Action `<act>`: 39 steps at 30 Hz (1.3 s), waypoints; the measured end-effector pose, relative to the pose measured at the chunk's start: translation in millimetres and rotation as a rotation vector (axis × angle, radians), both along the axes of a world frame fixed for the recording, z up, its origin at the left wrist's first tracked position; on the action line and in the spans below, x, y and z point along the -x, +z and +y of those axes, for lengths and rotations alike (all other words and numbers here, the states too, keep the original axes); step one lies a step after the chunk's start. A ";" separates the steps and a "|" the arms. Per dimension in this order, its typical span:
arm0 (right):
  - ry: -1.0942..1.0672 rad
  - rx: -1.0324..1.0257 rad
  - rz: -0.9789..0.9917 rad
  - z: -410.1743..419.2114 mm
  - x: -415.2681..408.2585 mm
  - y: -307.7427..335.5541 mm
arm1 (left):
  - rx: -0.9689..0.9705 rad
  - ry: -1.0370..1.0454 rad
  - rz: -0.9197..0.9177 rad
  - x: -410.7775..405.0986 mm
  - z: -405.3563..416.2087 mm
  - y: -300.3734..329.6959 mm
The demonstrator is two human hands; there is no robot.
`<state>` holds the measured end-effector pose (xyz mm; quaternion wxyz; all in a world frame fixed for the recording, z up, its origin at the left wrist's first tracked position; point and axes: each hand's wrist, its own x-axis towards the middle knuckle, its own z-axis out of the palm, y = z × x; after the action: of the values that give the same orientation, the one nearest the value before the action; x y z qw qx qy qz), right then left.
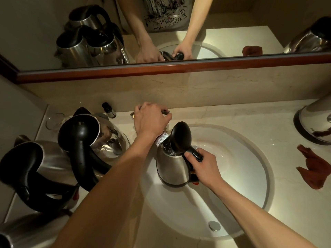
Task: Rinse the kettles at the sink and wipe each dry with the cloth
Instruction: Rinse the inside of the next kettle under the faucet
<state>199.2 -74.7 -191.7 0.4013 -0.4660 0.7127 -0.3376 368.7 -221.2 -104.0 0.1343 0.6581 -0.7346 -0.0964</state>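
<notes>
Marble tabletop [250, 122], round sink [241, 185] below a mirror. Right hand [206, 167] wrapped round the handle of the open-lid kettle [172, 169], held in the basin under the faucet spout [162, 140]; water visible inside. Left hand [152, 119] curled on the faucet lever. Advice: keep the mouth centred under the stream, base off the water. Cloth [313, 169] lies right of the sink; more kettles [89, 136] wait left.
</notes>
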 end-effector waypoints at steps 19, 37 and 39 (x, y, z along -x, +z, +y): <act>0.165 0.091 -0.012 3.9 12.0 -10.0 | -0.010 -0.007 -0.011 -0.7 -0.9 -0.3; 0.179 0.109 0.000 -2.0 13.5 -8.8 | -0.015 -0.007 -0.014 0.0 -0.1 0.9; 0.165 0.102 -0.006 -2.9 14.3 -9.0 | -0.019 -0.009 -0.015 0.3 0.5 2.5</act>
<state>184.9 -77.7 -200.7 0.4057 -0.5417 0.6527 -0.3405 368.4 -220.7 -101.5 0.1222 0.6566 -0.7377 -0.0990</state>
